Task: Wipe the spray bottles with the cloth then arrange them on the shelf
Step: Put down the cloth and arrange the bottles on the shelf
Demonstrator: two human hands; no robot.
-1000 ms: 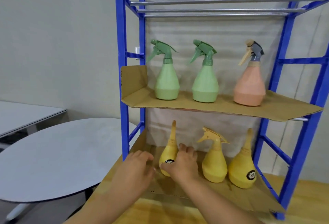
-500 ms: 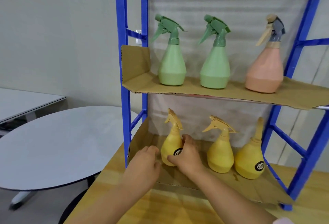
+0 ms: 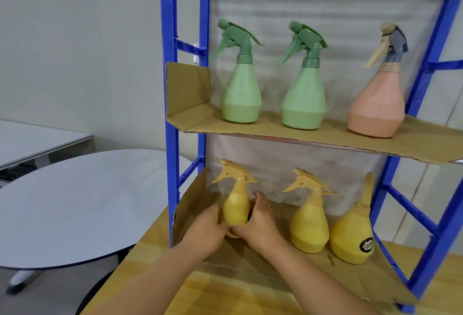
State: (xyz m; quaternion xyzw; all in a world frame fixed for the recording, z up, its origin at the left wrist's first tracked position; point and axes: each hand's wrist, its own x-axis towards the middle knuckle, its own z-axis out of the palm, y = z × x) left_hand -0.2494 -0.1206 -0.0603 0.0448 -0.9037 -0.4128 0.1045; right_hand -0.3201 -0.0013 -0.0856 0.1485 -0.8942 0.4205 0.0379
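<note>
Both hands are on the leftmost yellow spray bottle (image 3: 236, 204) now. A second ago only the right hand (image 3: 260, 224) had it and the left hand (image 3: 208, 229) was just hovering beside it. Now the left fingers (image 3: 216, 210) are curled against the bottle's left side and the right fingers (image 3: 259, 195) wrap the right side, so it's clasped low on the body between the two palms. The bottle has been turned too: earlier its trigger head was edge-on with the black label facing the camera, and now the nozzle points left, same as the middle yellow bottle (image 3: 309, 224) next to it, with the label swung round under the right hand. It stands upright at the left end of the lower cardboard liner (image 3: 190, 214) in the blue shelf (image 3: 171, 114), well apart from the middle one. The third yellow bottle (image 3: 352, 237) hasn't moved and is still edge-on with its label showing, just beside the middle one. Up top, the two green bottles (image 3: 240, 94) and the pink bottle (image 3: 375, 106) sit the same as before. The shelf stands on a wooden surface (image 3: 225, 294), with a round table (image 3: 75, 202) off to the left.
</note>
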